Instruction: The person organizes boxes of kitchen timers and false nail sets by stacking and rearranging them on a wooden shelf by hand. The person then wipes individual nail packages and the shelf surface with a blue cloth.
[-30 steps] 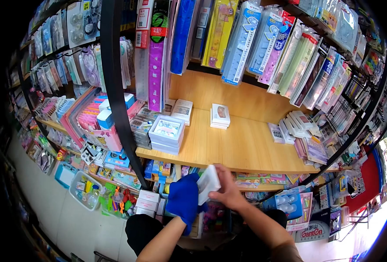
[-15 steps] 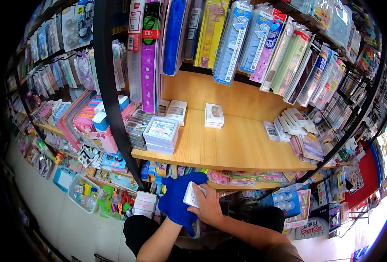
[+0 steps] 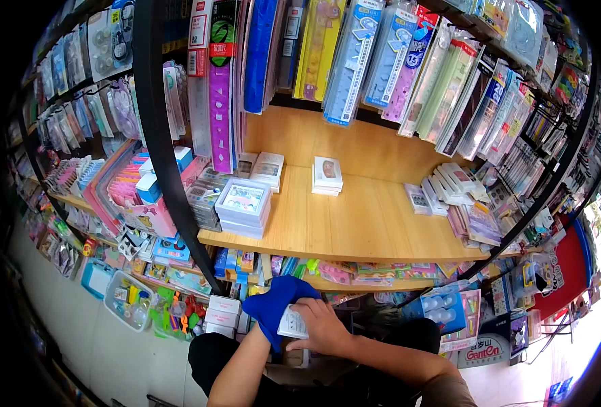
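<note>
A blue cloth (image 3: 270,306) covers my left hand, whose fingers are hidden under it. The small white box (image 3: 292,324) lies against the cloth, with a side of small dark print facing up. My right hand (image 3: 322,327) grips this box from the right, fingers bent over its upper edge and thumb low. Both hands are just in front of the wooden shelf (image 3: 375,234). A stack of clear-lidded boxes (image 3: 243,207) sits at the left of that shelf, and a short pile of white boxes (image 3: 327,175) stands near its middle.
Packaged rulers (image 3: 351,61) hang above the shelf. More white boxes (image 3: 453,184) crowd its right end. A black upright post (image 3: 168,149) rises at the left. Stacked white cartons (image 3: 223,312) are beside my left forearm, and a plastic bin (image 3: 127,302) stands on the floor.
The box has turned in my hands: a printed side now faces up. The cloth has bunched and folded over, and both hands have shifted slightly down. The view has swung a little.
</note>
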Demonstrator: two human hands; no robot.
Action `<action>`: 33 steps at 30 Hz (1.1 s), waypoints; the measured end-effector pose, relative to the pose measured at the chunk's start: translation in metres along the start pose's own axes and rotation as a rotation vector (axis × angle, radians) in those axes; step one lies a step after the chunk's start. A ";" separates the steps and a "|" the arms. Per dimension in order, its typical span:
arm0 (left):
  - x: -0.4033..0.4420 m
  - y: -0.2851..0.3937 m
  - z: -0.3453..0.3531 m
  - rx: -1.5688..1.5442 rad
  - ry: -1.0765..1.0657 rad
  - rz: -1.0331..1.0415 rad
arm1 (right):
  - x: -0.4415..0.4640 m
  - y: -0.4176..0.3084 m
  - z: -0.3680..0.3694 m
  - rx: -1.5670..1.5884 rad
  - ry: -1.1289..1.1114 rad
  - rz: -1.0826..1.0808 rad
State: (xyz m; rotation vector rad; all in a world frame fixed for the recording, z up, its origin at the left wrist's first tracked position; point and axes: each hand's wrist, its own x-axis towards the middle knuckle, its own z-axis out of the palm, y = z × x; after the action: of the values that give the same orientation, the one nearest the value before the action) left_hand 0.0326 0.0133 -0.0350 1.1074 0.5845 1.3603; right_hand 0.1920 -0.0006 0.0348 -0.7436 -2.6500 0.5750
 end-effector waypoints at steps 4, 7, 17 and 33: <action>0.007 0.009 0.003 -0.129 -0.065 -0.012 | 0.002 -0.006 -0.001 0.412 0.049 0.200; 0.005 0.013 0.021 -0.431 0.099 -0.014 | 0.012 0.006 0.002 0.655 0.221 0.418; -0.002 -0.011 0.006 0.689 -0.012 0.160 | 0.017 -0.008 0.045 0.078 0.279 0.102; -0.008 0.041 0.055 0.930 0.167 0.027 | 0.052 0.051 0.028 0.217 0.295 0.595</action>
State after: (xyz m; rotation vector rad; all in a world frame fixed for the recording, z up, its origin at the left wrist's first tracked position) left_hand 0.0600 -0.0157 0.0217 1.7341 1.4111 1.2142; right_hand 0.1597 0.0601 -0.0022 -1.4320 -2.0405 0.8101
